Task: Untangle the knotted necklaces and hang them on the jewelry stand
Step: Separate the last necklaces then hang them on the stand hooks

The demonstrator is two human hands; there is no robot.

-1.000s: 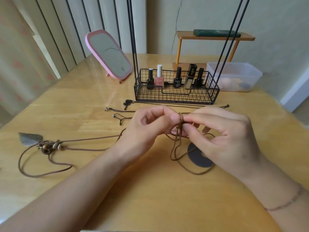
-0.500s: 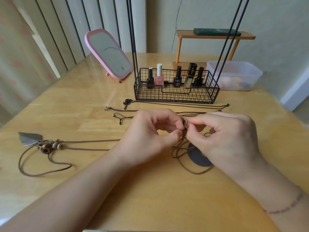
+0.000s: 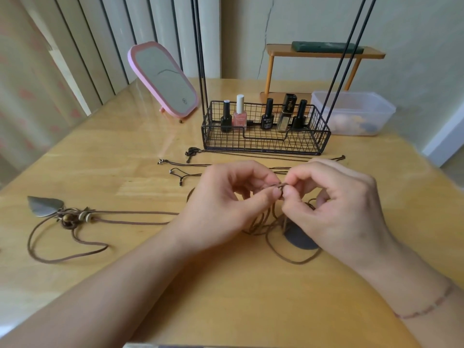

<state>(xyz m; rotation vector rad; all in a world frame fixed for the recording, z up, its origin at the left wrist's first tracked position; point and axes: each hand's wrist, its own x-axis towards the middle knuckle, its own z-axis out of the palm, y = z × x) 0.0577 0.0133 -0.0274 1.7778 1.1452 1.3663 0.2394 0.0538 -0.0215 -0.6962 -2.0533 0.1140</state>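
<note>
Brown cord necklace (image 3: 288,258) sits mid-tabletop, knot (image 3: 277,186) lifted just above the surface between both hands. Left hand (image 3: 226,204) pinches the knot with thumb and forefinger, other fingers curled; right hand (image 3: 336,204) pinches it from the other side the same way. Fingertips cover most of the knot, so how it's tied can't be made out. Cord strands drop from the pinch into a loose tangle under the hands; the right hand hides part of that and most of a dark round pendant (image 3: 300,238), only its lower edge showing. One strand runs left along the tabletop (image 3: 238,297) to a beaded cluster (image 3: 72,217) with a grey leaf pendant (image 3: 45,205), a loop of cord trailing below it. Whether that's the same necklace or a second one tied into it, can't tell. Behind the hands lie thin dark necklaces (image 3: 190,163), stretched flat, middle sections hidden by the knuckles. Further back, jewelry stand (image 3: 266,144): wire basket base holding nail polish bottles (image 3: 239,114), black rods rising out of frame, top cut off. Pink mirror (image 3: 163,79) to its left, clear plastic tub (image 3: 351,111) to its right with blurred contents, small wooden shelf (image 3: 324,52) behind. Thin bracelet (image 3: 426,306) on the right wrist.
</note>
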